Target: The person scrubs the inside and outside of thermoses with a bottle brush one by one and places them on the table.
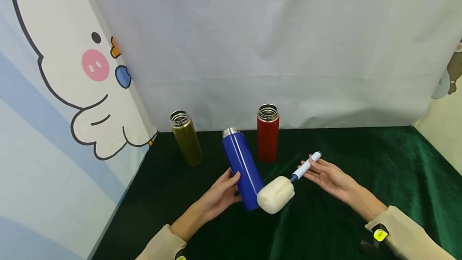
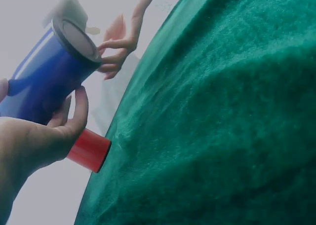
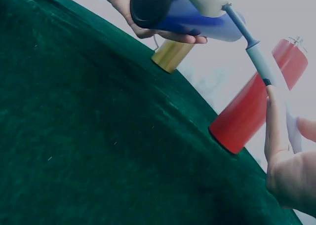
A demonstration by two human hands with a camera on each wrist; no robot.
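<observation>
My left hand [image 1: 221, 196] grips the lower half of a blue bottle [image 1: 242, 167], lidless and tilted, its steel mouth leaning up and to the left. In my right hand [image 1: 333, 179] is a bottle brush, its pale blue handle [image 1: 306, 166] pinched between thumb and fingers. The brush's cream sponge head [image 1: 276, 194] points down to the left and overlaps the base of the blue bottle in the head view. From the right wrist, the blue bottle's dark base [image 3: 150, 8] shows close to the sponge.
Behind the hands stand two more lidless bottles, a gold one [image 1: 187, 141] at left and a red one [image 1: 268, 135] nearer the middle. Dark green velvet cloth [image 1: 361, 151] covers the table. A pale curtain [image 1: 288, 43] hangs along the back, with a cartoon-printed one [image 1: 65, 103] at left.
</observation>
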